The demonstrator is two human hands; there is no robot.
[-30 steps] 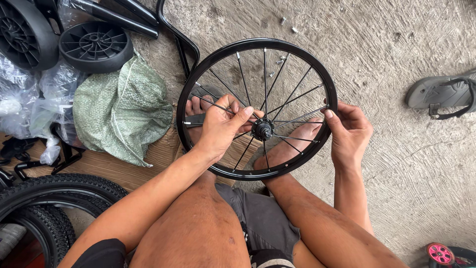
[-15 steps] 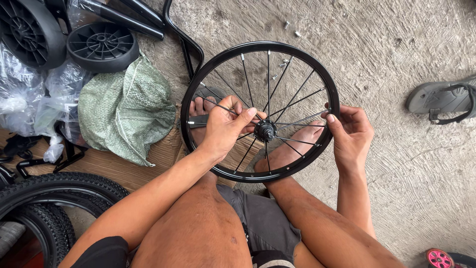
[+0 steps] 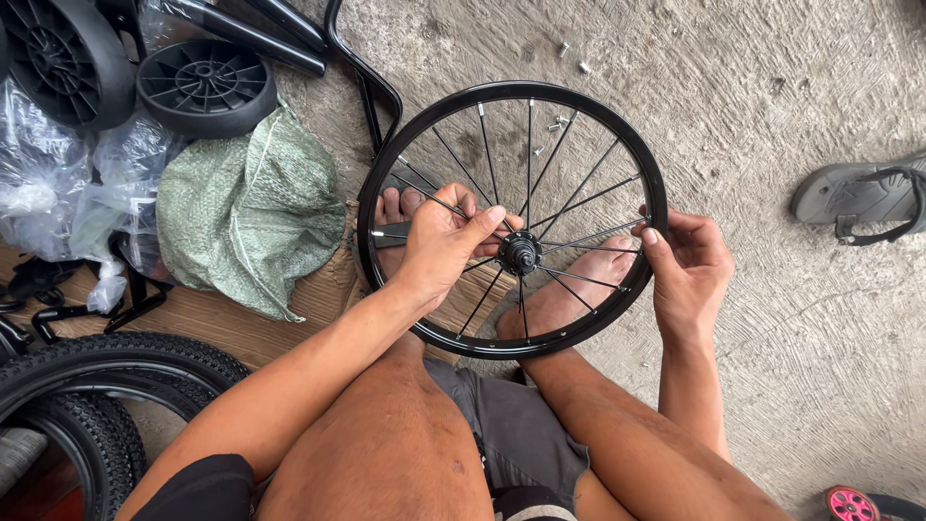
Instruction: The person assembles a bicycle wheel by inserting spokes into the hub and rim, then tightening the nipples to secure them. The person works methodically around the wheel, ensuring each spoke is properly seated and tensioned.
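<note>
Black spoked wheel, judged light and stiff, being steadied: left hand pinching spoke near hub; right hand closed on right rim; rim safest hold.

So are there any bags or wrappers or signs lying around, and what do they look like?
No signs, labels or screens show.
Green woven sack: crumpled on the ground, left of the black spoked wheel.
Clear plastic bags: crinkled, shiny, at the far left, beside small black plastic wheels.
</note>
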